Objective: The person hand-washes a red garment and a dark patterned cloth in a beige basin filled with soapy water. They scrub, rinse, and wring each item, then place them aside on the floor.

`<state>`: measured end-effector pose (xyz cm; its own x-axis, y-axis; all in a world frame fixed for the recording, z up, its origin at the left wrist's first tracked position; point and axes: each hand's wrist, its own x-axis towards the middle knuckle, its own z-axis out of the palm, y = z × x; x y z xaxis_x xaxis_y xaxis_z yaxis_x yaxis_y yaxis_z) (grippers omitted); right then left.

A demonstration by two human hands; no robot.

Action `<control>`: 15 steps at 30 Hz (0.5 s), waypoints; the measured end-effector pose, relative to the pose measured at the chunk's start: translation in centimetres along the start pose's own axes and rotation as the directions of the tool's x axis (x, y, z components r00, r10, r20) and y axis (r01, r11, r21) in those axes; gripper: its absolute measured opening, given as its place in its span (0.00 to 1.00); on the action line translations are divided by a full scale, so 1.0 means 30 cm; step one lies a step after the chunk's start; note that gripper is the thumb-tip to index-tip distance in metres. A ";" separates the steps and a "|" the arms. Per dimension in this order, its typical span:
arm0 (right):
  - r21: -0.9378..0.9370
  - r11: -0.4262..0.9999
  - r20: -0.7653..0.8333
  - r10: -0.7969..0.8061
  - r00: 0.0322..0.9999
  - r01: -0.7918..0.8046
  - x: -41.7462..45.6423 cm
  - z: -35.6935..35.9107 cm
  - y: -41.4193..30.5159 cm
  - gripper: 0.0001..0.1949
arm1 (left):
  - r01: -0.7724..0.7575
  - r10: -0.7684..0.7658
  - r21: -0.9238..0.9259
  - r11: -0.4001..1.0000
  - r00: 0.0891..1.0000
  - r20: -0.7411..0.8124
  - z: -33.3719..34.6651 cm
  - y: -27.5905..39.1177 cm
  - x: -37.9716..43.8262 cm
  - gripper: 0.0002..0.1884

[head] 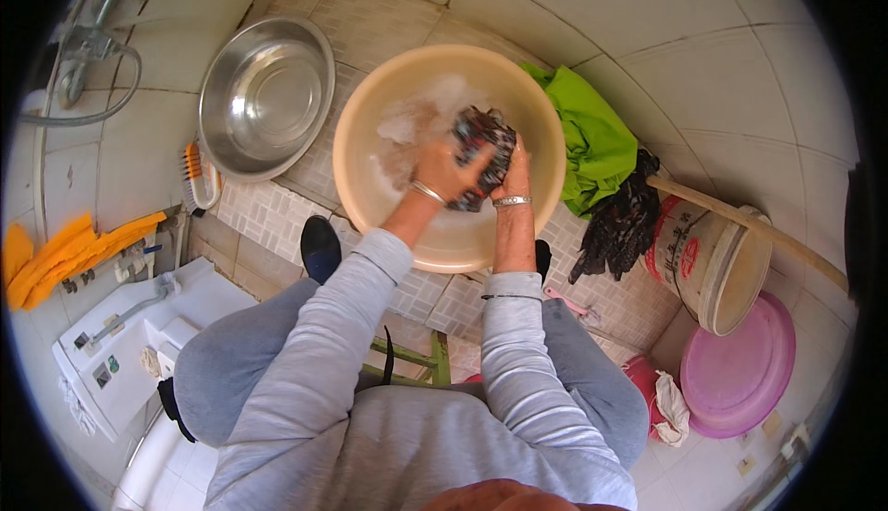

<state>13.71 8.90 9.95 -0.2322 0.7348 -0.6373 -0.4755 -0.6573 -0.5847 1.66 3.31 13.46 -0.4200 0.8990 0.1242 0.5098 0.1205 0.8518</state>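
Note:
A large cream plastic basin [374,226] with sudsy water stands on the tiled floor before me. Above the water, inside its rim, a bunched dark patterned cloth [496,154] is held between both hands. My left hand [447,167], blurred, presses on the cloth from the left, with its fingers over the front. My right hand [515,171] grips the cloth's right side; its fingers are partly hidden behind the fabric. White suds [399,129] float at the left of the basin. Both wrists wear bracelets, and the grey sleeves are pushed up.
A steel basin [267,105] and a scrub brush [201,178] are at the left. Right of the basin lie a bright green cloth [593,136] and a dark lacy cloth [614,226], near a bucket [680,261], a wooden handle [749,223] and a pink basin [739,372]. My feet flank the basin.

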 end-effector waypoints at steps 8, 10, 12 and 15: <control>-0.964 0.263 -0.054 -0.292 0.955 0.026 0.018 -0.132 0.016 0.43 | 0.257 -0.464 0.695 0.671 0.877 0.124 -0.053 -0.176 0.095 0.49; -0.685 0.711 -0.308 -0.084 0.948 -0.160 0.052 -0.133 0.068 0.46 | 0.358 -0.616 0.662 0.659 0.762 0.201 0.021 -0.138 0.099 0.60; -0.099 0.966 -0.034 0.237 0.971 -0.239 -0.004 -0.028 0.098 0.45 | 0.297 -0.471 0.505 0.810 0.844 0.259 0.118 -0.225 0.014 0.42; 0.200 0.946 -0.036 0.268 0.963 -0.255 -0.032 -0.034 0.015 0.44 | 0.006 -0.049 0.203 0.979 0.977 0.207 0.155 -0.066 -0.074 0.15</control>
<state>14.58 7.74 9.78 -0.3199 0.5255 -0.7884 -0.5600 -0.7761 -0.2900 5.08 3.03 9.11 -0.2798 0.9597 -0.0257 0.6488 0.2088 0.7317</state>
